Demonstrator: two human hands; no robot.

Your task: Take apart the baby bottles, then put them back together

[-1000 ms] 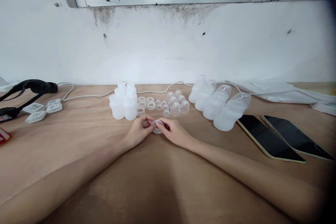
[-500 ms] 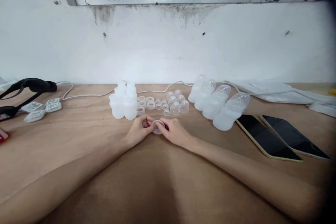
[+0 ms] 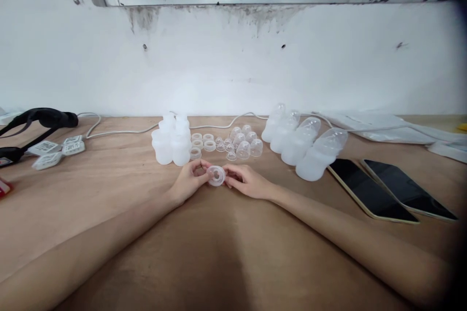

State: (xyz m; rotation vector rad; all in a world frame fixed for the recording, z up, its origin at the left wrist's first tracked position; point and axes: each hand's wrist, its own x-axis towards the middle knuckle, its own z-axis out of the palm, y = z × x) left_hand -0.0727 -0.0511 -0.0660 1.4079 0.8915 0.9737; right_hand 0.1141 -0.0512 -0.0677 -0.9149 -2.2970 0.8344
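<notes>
Between my hands is a translucent bottle collar ring point(image 3: 216, 176), its round face turned toward me, with a smaller clear round piece showing inside it, perhaps a nipple. My left hand point(image 3: 190, 181) pinches its left edge between thumb and fingers. At the opposite edge, my right hand point(image 3: 247, 181) also grips it with the fingertips. Just beyond lie several more collar rings point(image 3: 209, 146), several small clear nipples point(image 3: 231, 156) and several clear domed caps point(image 3: 256, 147). White bottles without caps point(image 3: 181, 149) stand in a cluster behind my left hand.
Capped white bottles point(image 3: 310, 166) form a slanting row on the right, beside two dark-screened phones point(image 3: 372, 192). A white cable point(image 3: 124, 132) runs along the back near the wall. Black headgear point(image 3: 49, 117) and small white labelled packets point(image 3: 47, 161) lie at the left.
The collar ring has tilted so its face shows more fully. My right thumb has drawn back from over the ring to its right edge, and the hand has shifted slightly right.
</notes>
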